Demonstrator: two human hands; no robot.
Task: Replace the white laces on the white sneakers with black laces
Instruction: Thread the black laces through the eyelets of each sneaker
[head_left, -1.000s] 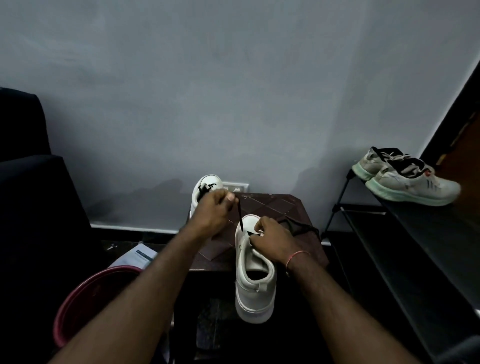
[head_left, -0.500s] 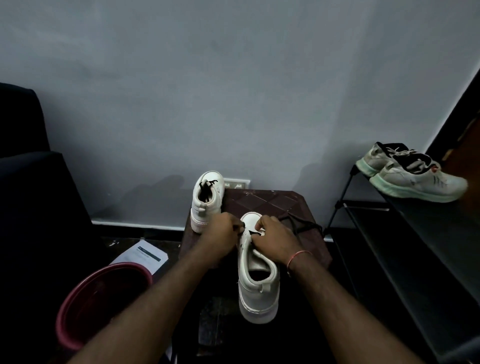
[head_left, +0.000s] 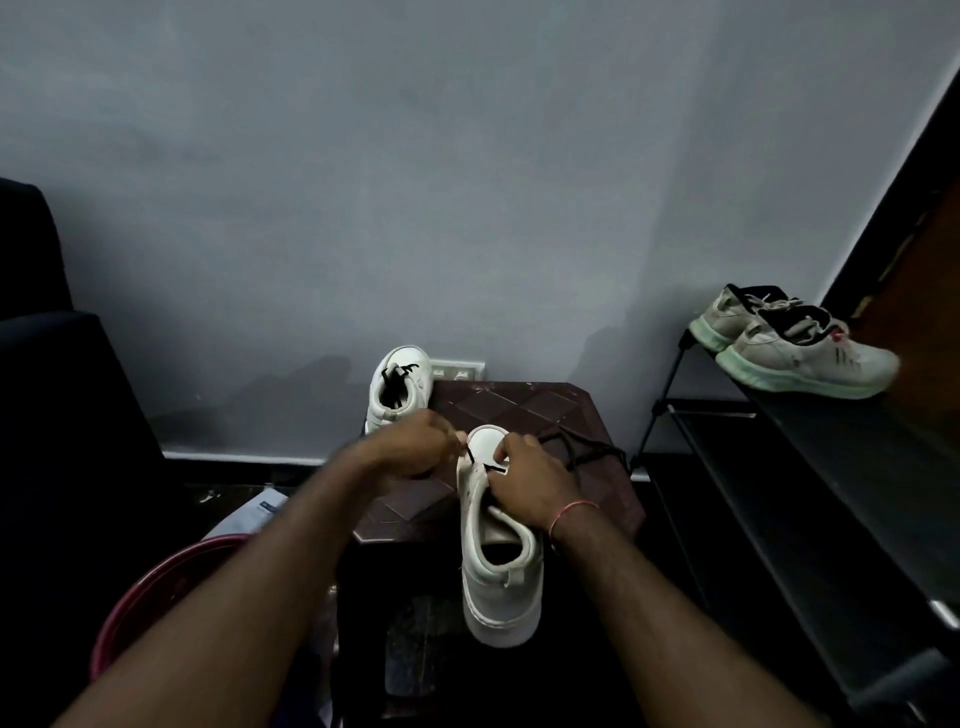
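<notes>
Left hand (head_left: 415, 448) pinches the black lace (head_left: 584, 451), right hand (head_left: 525, 484) grips the centre-frame white sneaker (head_left: 500, 592); I'd draw it through evenly, untwisted.

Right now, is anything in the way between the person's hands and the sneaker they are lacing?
Nothing visible. The left hand pinches the black lace at the toe end of the white sneaker, and the right hand grips its upper. The other sneaker stands behind, apart.
</notes>
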